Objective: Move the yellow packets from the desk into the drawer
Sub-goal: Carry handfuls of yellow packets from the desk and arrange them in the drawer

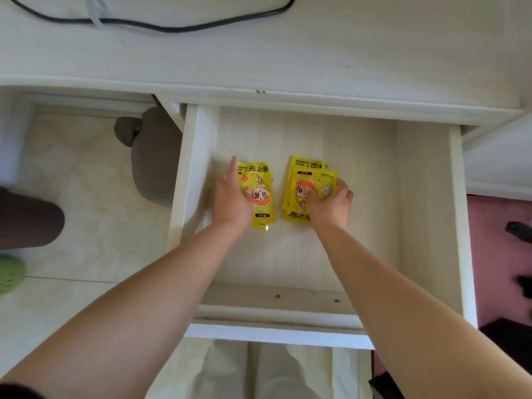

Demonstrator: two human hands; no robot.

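Two bare forearms reach from the bottom edge into the open white drawer (pixel 426 197). The left hand (pixel 231 197) holds the left packet (pixel 263 203) by its edge, thumb on its face and forefinger stretched along the side. The right hand (pixel 331 205) curls its fingers over the right stack of packets (pixel 302 182). Both yellow lots lie on the pale drawer floor, near each other but apart. Beyond is the white desk top (pixel 288 59) with a black cable (pixel 161 27) across it. To the left are a cream tiled floor (pixel 86 197) and a grey padded shape (pixel 155 156) under the desk.
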